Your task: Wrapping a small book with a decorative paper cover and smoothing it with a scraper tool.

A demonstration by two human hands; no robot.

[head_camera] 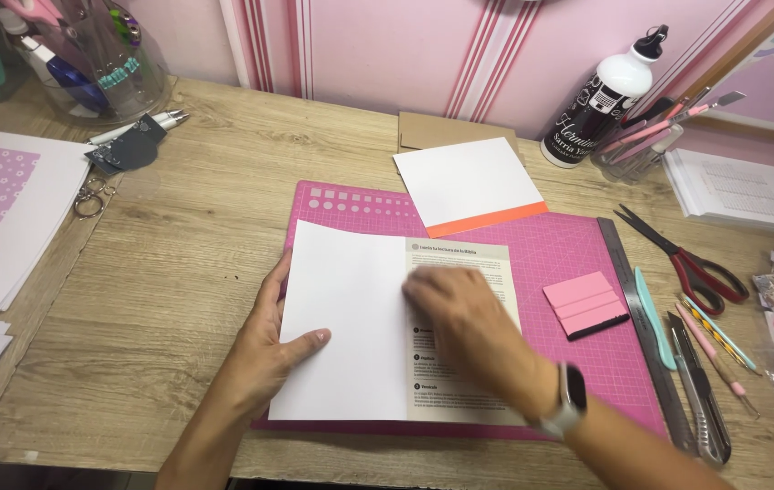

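The white sheet [343, 318] looks light, thin and floppy. Left hand [271, 338] lies flat, fingers spread, pinning its left edge; right hand [459, 318], blurred, seemingly flat, presses the printed page [459, 363].

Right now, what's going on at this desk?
A person is working with paper on a pink cutting mat. The left hand lies flat on a white sheet, holding its left edge down. The right hand, blurred, rests where that sheet overlaps a printed page. A pink squeegee, a metal ruler and scissors lie to the right, untouched.
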